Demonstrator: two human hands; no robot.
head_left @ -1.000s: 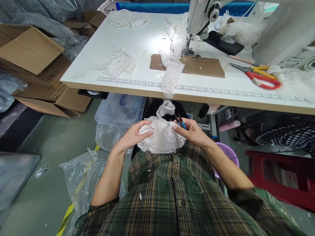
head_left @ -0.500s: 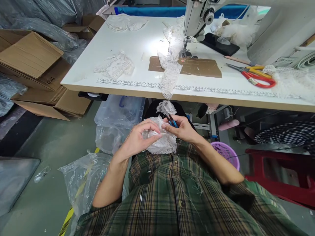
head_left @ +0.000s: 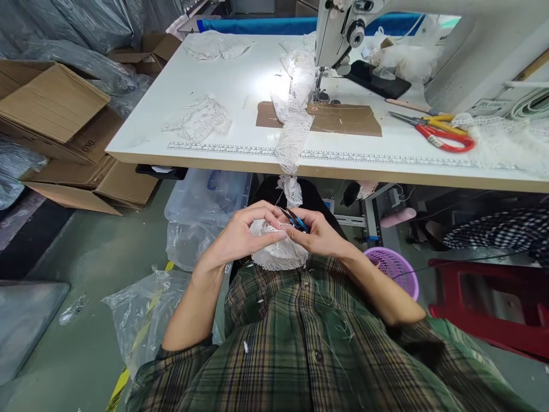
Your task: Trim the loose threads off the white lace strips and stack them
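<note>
White lace lies bunched in my lap, under and between my two hands. My left hand is closed, its thumb and fingertips pinching the lace's upper edge. Blue-handled thread snips sit in my right hand, their dark blades angled up and left; that hand's thumb also meets the lace beside the left fingertips. A lace strip runs from the sewing machine over the table's front edge and down towards my hands. What exactly lies between the fingertips is too small to make out.
On the white table lie lace pieces, red-and-yellow-handled scissors and a black case. Cardboard boxes stand at left. A purple basket and red stool are at lower right.
My hands have come closer together, fingertips now meeting at the lace. The snips have tilted further left and sit lower. The hanging end of the lace strip has shifted slightly.
</note>
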